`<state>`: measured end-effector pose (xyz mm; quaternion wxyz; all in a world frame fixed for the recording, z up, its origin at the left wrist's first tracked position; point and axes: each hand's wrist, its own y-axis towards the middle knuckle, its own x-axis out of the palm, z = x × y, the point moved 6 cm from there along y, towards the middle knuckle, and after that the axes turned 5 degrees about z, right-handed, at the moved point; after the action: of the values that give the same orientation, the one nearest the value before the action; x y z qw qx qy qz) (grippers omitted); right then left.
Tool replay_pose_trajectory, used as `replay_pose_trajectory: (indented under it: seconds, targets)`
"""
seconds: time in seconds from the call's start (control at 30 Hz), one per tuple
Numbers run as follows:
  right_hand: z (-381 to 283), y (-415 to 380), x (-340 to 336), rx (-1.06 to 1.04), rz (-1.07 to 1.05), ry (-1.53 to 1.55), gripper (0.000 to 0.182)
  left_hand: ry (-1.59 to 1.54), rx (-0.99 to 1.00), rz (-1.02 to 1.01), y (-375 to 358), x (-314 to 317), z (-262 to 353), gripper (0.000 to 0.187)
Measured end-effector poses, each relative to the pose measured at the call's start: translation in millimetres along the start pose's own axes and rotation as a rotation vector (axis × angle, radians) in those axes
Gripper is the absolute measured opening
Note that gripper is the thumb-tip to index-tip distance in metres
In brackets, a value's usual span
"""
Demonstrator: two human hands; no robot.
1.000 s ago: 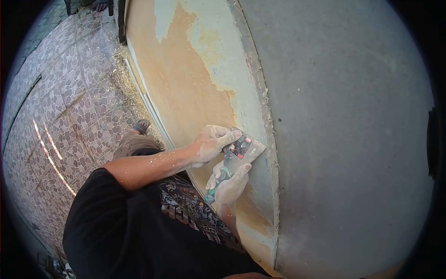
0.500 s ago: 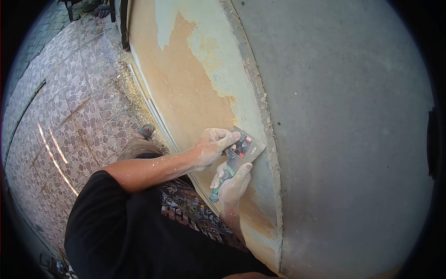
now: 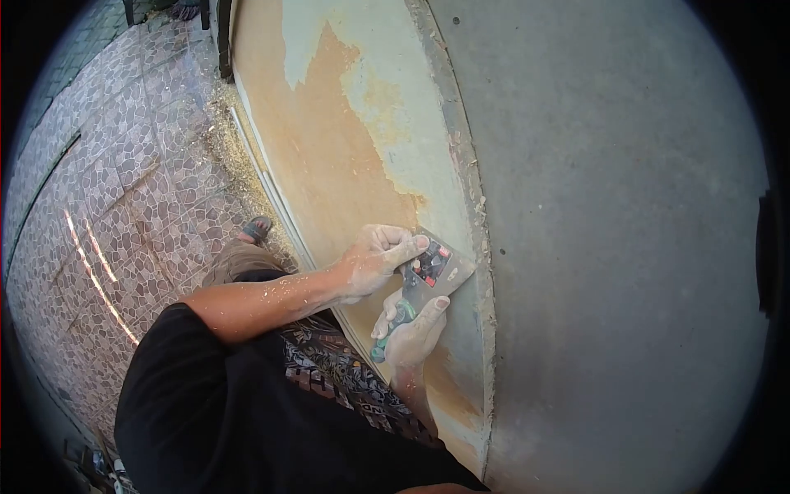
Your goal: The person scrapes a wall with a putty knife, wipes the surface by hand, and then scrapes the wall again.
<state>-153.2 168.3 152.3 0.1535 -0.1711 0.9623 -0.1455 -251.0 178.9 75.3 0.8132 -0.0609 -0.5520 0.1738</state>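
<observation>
A wide-bladed scraper (image 3: 451, 276) with a green handle and a black-and-red patch on its blade lies against the pale, partly peeled surface (image 3: 411, 132). My left hand (image 3: 378, 259), dusted white, pinches the blade's upper left edge, thumb on top. Below it, my right hand (image 3: 415, 336) is wrapped round the handle, its thumb extended onto the blade. One blade corner points right, close to a rough ridge (image 3: 477, 206) with crumbs along it. Bare orange-tan material shows where the pale coating is gone. Flakes speckle my left forearm.
Beyond the ridge lies a broad grey surface (image 3: 609, 206). At left is a stone-patterned floor (image 3: 132, 189), with yellowish shavings (image 3: 224, 152) beside a long pale strip (image 3: 267, 185). A sandalled foot (image 3: 257, 228) stands near the shavings. Dark legs of some object show at the top left.
The view has shifted slightly, so the peeled surface and ridge appear a little farther right at the top. Both hands keep their hold on the scraper, which has barely moved.
</observation>
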Motion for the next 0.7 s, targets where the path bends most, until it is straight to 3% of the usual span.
replay_pose_trajectory:
  seconds: [0.07, 0.2, 0.3, 0.53, 0.6, 0.67, 0.7]
  targets:
    - [-9, 11, 22, -0.02, -0.107, 0.004, 0.061, -0.02, 0.031, 0.005, -2, -1, 9, 0.027]
    - [-1, 8, 17, -0.017, -0.074, 0.024, 0.063, -0.04, 0.065, 0.068, -2, -4, 14, 0.028]
    - [-12, 1, 24, -0.021, -0.065, 0.025, 0.066, 0.122, 0.031, -0.007, 2, -7, 9, 0.029]
    - [-6, 14, 36, -0.006, -0.125, 0.094, 0.068, 0.036, 0.086, 0.068, 5, -5, 43, 0.028]
    - [-2, 9, 28, -0.109, -0.198, 0.208, 0.071, 0.038, 0.111, -0.014, 6, -7, 27, 0.026]
    - [-3, 4, 27, -0.128, -0.176, 0.299, 0.064, 0.127, 0.036, 0.014, 2, -8, 14, 0.026]
    - [2, 7, 23, -0.139, -0.181, 0.118, 0.055, 0.163, 0.047, 0.019, 4, -12, 11, 0.027]
